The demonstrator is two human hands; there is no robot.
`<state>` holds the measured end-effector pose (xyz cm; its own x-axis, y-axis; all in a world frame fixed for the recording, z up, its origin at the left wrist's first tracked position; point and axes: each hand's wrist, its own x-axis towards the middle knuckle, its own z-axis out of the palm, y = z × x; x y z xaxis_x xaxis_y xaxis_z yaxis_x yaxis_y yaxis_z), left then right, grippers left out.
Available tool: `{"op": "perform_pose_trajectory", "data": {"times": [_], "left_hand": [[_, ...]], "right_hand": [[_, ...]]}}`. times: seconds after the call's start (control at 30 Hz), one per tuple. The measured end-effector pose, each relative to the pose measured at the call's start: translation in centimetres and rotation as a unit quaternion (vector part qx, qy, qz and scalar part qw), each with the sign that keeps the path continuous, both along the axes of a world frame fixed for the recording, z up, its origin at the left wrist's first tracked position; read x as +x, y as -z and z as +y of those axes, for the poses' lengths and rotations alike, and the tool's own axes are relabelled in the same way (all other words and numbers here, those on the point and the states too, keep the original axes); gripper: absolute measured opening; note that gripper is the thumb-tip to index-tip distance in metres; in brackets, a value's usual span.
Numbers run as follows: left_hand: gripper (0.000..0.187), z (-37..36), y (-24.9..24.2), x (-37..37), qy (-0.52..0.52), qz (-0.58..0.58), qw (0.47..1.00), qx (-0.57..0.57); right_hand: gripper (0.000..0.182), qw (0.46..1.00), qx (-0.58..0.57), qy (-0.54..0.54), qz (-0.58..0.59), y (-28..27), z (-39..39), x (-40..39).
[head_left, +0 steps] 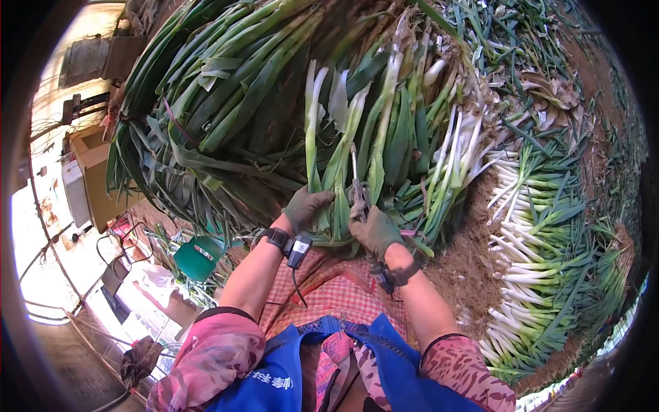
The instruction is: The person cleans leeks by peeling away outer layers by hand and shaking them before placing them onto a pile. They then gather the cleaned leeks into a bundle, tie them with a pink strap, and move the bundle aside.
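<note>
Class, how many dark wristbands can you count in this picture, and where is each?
2. One wristband sits just behind the gloved left hand; the other band sits just behind the gloved right hand.

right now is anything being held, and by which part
The left hand seems to grip a leek by its green part, below the white stalk. The right hand holds a thin-tipped tool by its handle end.

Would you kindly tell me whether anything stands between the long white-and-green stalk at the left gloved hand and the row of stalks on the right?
Yes: between that stalk by the left hand and the row come the right hand with its slim metal tool, loose stalks and brown fibrous litter.
</note>
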<state>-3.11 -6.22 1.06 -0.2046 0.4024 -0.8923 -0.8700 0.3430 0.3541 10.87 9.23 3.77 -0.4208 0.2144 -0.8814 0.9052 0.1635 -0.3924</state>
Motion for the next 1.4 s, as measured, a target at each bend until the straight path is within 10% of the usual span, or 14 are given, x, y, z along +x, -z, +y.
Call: {"op": "perform_pose_trajectory", "data": {"times": [1.03, 1.17, 1.4], "left_hand": [[0.032, -3.2, -0.3, 3.6, 0.015, -0.086, 0.996, 0.009], [0.033, -3.3, 0.2, 3.9, 0.020, -0.081, 0.996, 0.009], [0.037, -4.1, 1.8, 4.2, 0.089, -0.003, 0.995, -0.038]], "right_hand": [[0.059, 0.998, 0.016, 0.052, 0.034, 9.1, 11.7, -13.2], [0.056, 0.997, 0.050, -0.039, 0.043, 7.8, 10.2, -11.0], [0.067, 0.979, 0.163, 0.123, -0.011, 6.4, 5.5, 8.3]]}}
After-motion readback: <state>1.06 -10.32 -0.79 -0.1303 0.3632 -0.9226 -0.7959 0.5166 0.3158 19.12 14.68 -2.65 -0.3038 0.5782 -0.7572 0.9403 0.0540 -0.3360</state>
